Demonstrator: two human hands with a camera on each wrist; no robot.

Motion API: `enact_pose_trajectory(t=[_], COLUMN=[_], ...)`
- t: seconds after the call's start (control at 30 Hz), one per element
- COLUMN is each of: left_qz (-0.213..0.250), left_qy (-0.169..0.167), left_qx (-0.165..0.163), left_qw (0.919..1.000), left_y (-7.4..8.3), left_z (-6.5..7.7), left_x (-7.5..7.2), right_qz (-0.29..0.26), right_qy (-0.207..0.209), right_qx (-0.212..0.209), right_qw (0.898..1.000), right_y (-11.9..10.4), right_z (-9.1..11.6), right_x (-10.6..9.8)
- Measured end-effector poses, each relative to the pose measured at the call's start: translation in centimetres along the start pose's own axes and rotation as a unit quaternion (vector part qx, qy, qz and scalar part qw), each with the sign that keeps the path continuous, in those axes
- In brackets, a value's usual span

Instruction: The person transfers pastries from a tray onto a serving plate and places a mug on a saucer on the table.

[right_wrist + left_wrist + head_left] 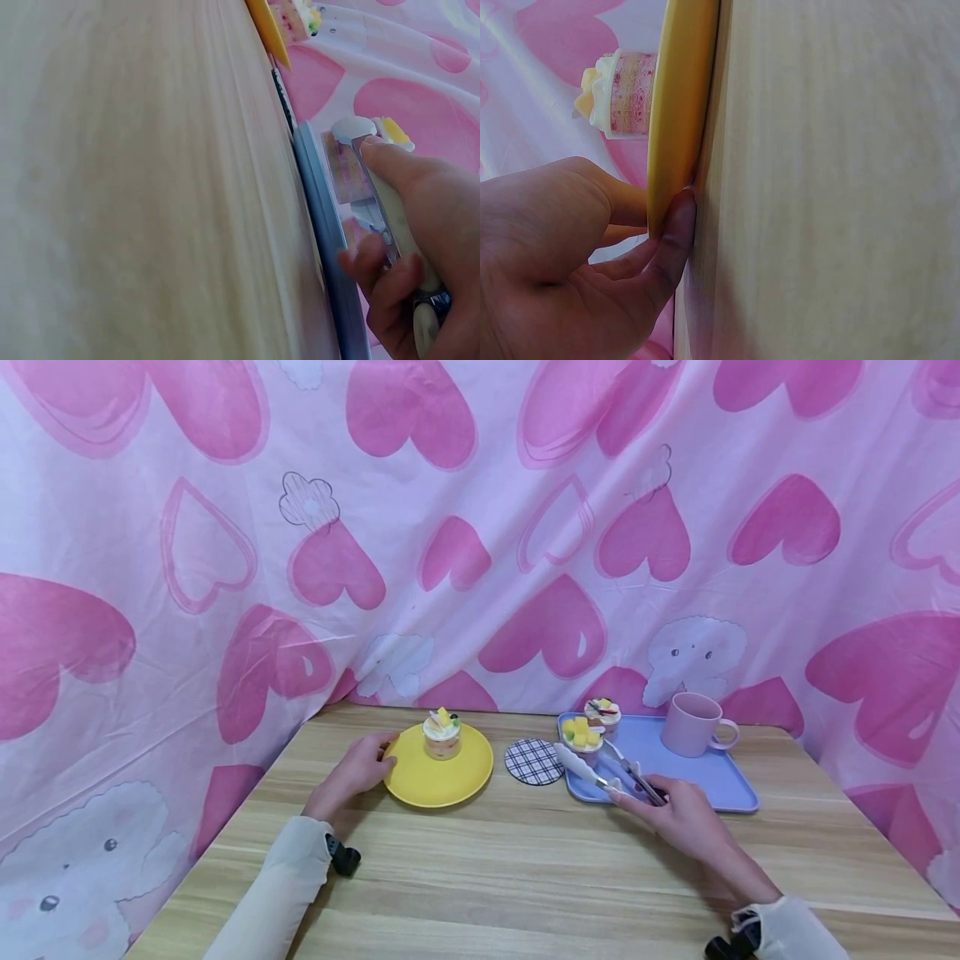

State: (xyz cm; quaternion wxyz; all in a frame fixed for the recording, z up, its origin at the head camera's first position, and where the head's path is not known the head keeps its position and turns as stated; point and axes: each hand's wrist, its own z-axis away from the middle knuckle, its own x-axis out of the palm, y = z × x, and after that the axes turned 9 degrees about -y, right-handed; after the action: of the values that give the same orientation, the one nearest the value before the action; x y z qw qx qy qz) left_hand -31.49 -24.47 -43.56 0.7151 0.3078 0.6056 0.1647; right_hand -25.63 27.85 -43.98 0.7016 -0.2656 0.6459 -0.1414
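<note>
My left hand [348, 781] pinches the left rim of a yellow plate [438, 792]. In the left wrist view, the thumb lies over the rim and fingers reach under it. A layered dessert cup [442, 742] with cream and fruit stands upright on that plate. In my right hand [686, 818] is a pair of tongs [581, 766] with pale tips. Its arms are spread about a dessert cup topped with yellow cubes [582, 734], at the left end of a blue tray [723, 785]. Whether both tips touch that cup, I cannot tell. Behind it stands another dessert cup [603, 713].
A pink mug [690, 727] stands on the tray's right part, its handle to the right. Between plate and tray lies a round checked coaster [534, 762]. A pink heart-patterned cloth [517, 468] hangs behind the wooden table [465, 877].
</note>
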Motion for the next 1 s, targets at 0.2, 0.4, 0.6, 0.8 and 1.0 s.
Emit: enact_pose_trajectory(t=[0.2, 0.4, 0.6, 0.8, 1.0], left_qz=[-0.005, -0.003, 0.003, 0.0, 0.001], left_qy=[-0.001, -0.005, -0.008, -0.006, -0.005], left_qx=[0.0, -0.011, -0.013, -0.005, -0.007], left_qw=[1.0, 0.9999, 0.9999, 1.0, 1.0], left_y=[0.1, 0.1, 0.1, 0.1, 0.0], left_z=[-0.1, -0.2, -0.2, -0.2, -0.2], left_x=[0.0, 0.0, 0.0, -0.1, -0.1], right_qz=[0.012, 0.015, 0.015, 0.008, -0.009], right_qy=[0.029, 0.021, 0.023, 0.047, 0.062], right_qx=[-0.02, -0.02, -0.028, -0.059, -0.076], right_qw=[0.999, 0.999, 0.999, 0.997, 0.995], right_y=[-0.4, -1.1, -1.8, -2.8, -3.6], right_z=[0.1, 0.2, 0.1, -0.1, -0.7], right_x=[0.2, 0.3, 0.6, 1.1, 1.7])
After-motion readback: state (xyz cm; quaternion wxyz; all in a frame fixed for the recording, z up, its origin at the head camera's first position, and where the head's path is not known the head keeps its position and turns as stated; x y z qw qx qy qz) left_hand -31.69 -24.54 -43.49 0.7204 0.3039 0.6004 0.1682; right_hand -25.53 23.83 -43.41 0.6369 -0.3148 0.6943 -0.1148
